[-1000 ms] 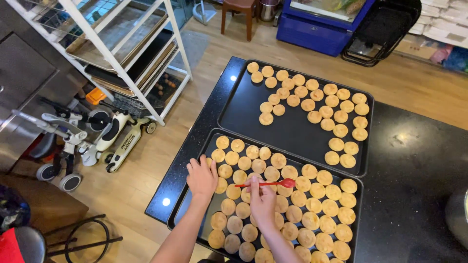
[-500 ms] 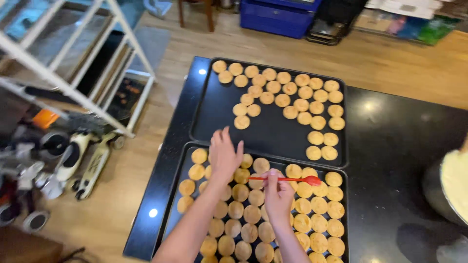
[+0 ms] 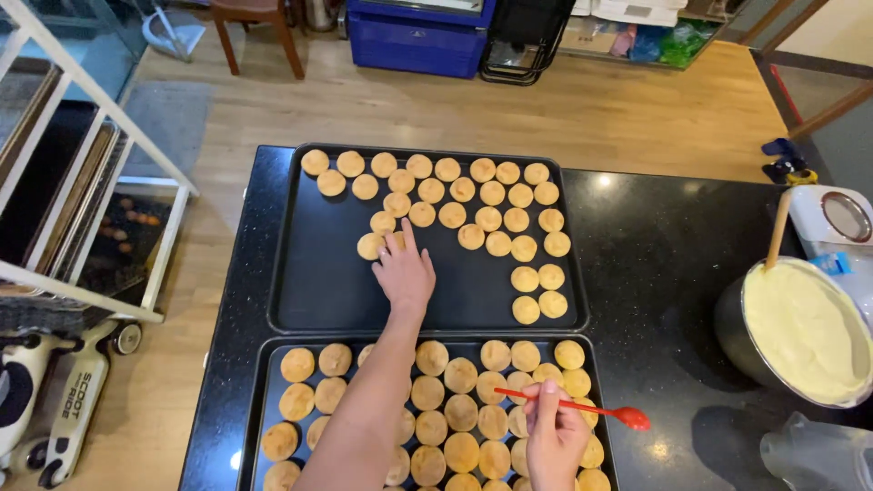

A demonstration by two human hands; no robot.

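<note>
Two black baking trays lie on a black counter. The far tray (image 3: 314,273) carries several round golden cookies (image 3: 491,216) along its top and right side. The near tray (image 3: 257,382) is packed with the same cookies (image 3: 461,375). My left hand (image 3: 403,271) reaches over the far tray, fingers spread, its fingertips touching a cookie (image 3: 371,245) at the lower left of the group. My right hand (image 3: 553,438) hovers above the near tray and pinches a thin red spoon (image 3: 582,408) that points right.
A dark pot of pale yellow cream (image 3: 805,332) with a wooden handle stands on the counter's right, a white appliance (image 3: 832,218) behind it and a clear jug (image 3: 818,455) in front. A white tray rack (image 3: 82,182) stands at the left on the wooden floor.
My left hand has moved away from the near tray onto the far tray, up to a cookie there. My right hand kept the red spoon above the near tray.
</note>
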